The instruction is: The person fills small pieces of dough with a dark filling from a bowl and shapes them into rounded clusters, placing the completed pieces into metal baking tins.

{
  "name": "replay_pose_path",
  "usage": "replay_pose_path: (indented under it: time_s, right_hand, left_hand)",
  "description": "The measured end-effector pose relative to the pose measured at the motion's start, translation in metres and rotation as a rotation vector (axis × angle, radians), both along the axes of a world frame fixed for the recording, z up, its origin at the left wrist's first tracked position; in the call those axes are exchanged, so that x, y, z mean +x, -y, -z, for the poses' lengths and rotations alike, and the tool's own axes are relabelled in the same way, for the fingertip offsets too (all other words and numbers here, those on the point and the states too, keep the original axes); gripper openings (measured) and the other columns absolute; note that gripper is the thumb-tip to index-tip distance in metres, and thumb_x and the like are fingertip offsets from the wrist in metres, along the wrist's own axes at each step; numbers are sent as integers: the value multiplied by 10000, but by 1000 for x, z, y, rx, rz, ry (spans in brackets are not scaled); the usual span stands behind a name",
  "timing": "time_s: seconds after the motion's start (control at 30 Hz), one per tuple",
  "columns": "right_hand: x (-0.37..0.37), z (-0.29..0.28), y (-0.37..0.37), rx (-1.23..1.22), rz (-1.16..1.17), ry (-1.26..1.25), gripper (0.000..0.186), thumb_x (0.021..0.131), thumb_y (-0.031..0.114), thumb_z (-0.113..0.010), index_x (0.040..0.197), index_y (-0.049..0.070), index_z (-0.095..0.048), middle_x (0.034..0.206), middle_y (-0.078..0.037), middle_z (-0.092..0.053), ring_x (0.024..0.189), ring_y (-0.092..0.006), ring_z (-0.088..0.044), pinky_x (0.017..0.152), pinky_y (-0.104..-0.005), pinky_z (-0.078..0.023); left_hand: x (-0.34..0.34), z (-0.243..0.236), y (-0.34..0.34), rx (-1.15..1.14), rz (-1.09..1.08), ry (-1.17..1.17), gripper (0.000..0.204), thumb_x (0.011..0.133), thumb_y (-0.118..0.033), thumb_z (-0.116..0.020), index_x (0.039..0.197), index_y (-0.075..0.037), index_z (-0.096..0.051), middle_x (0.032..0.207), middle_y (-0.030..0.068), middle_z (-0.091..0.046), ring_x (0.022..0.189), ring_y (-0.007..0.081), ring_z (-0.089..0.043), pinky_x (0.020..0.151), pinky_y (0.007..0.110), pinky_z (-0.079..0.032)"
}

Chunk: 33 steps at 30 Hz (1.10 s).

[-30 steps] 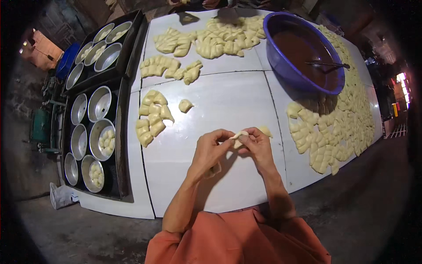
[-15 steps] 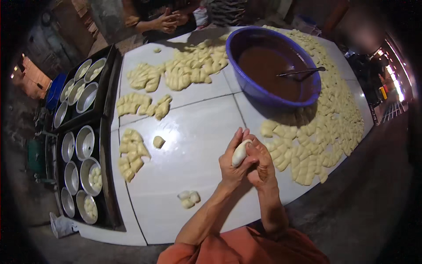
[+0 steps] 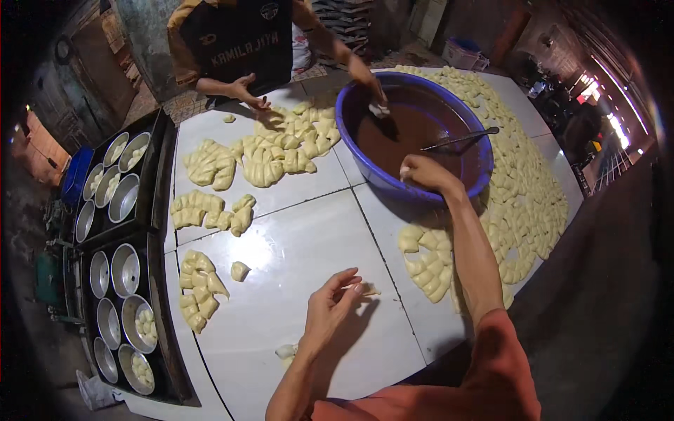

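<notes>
Over the white tabletop, my left hand [image 3: 330, 309] has its thumb and fingers together on a small piece of dough [image 3: 369, 290]. My right hand [image 3: 430, 174] reaches over the near rim of a purple basin [image 3: 372, 172], its fingers curled. Something pale shows at those fingertips, too small to name. Brown filling [image 3: 421, 119] lies in the basin, and a dark-handled spoon [image 3: 456, 140] rests in it. White dough balls [image 3: 286, 351] sit partly hidden behind my left forearm. A single dough piece [image 3: 240, 271] lies farther left.
Cut dough pieces [image 3: 523, 196] cover the table's right side; more dough [image 3: 288, 144] lies at the far left. Round metal tins [image 3: 138, 323], some with dough balls, stand in black trays [image 3: 168, 309] on the left. Across the table a co-worker's hand [image 3: 368, 81] reaches into the basin.
My hands, together round a white dough ball before, have parted: the right went up to the basin, the left down and leftward. The co-worker has leaned in with one hand in the basin.
</notes>
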State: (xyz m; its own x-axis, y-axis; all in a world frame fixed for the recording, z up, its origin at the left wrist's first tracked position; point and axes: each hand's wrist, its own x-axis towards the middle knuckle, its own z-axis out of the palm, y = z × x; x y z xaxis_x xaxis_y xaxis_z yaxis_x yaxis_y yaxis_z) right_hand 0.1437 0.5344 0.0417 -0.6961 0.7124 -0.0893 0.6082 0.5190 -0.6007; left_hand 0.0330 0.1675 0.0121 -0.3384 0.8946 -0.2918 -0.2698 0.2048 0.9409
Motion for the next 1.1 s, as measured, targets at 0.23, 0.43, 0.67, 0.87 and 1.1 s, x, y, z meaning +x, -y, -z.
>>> replay_pose_path:
  time_s: [0.23, 0.43, 0.67, 0.87, 1.1]
  right_hand:
    - [5, -31, 27, -294, -2, -148, 181, 918, 231, -630, 928, 52, -658, 824, 13, -635, 722, -84, -556, 662, -267, -443]
    - [-10, -63, 110, -477, 159, -623, 157, 971, 232, -626, 962, 77, -605, 816, -17, -634, 655, -83, -579, 599, -220, -459]
    - [-26, -3, 227, -1134, 122, -950, 183, 998, 199, -613, 1120, 79, -545, 958, -43, -648, 794, -110, -680, 688, -234, -574]
    - [-47, 10, 300, -1240, 97, -807, 298, 947, 152, -626, 1204, 51, -514, 1054, -85, -619, 947, -147, -651, 789, -307, -573]
    - [-66, 36, 371, -596, -127, -679, 457, 827, 53, -757, 1260, 60, -610, 1258, -99, -575, 1127, -216, -610, 885, -322, -548]
  left_hand:
    - [-6, -14, 8, -74, 101, 12, 458, 977, -234, -656, 1357, 2, -559, 1223, 158, -670, 1089, 209, -653, 929, 331, -526]
    - [2, -21, -8, 43, 73, 172, 440, 989, -228, -626, 1357, 2, -552, 1264, 142, -638, 1104, 201, -638, 935, 327, -518]
    - [8, -15, -7, 253, -230, 555, 490, 1039, -428, -501, 1320, -36, -581, 1219, 124, -641, 1000, 209, -659, 838, 327, -527]
    - [-22, 17, 60, 190, -547, 668, 347, 973, -288, -630, 1163, 2, -614, 980, 99, -674, 851, 175, -648, 769, 324, -559]
    - [-37, 26, 112, 155, -702, 387, 260, 965, -139, -655, 1131, 62, -659, 928, 121, -698, 773, 151, -669, 677, 266, -559]
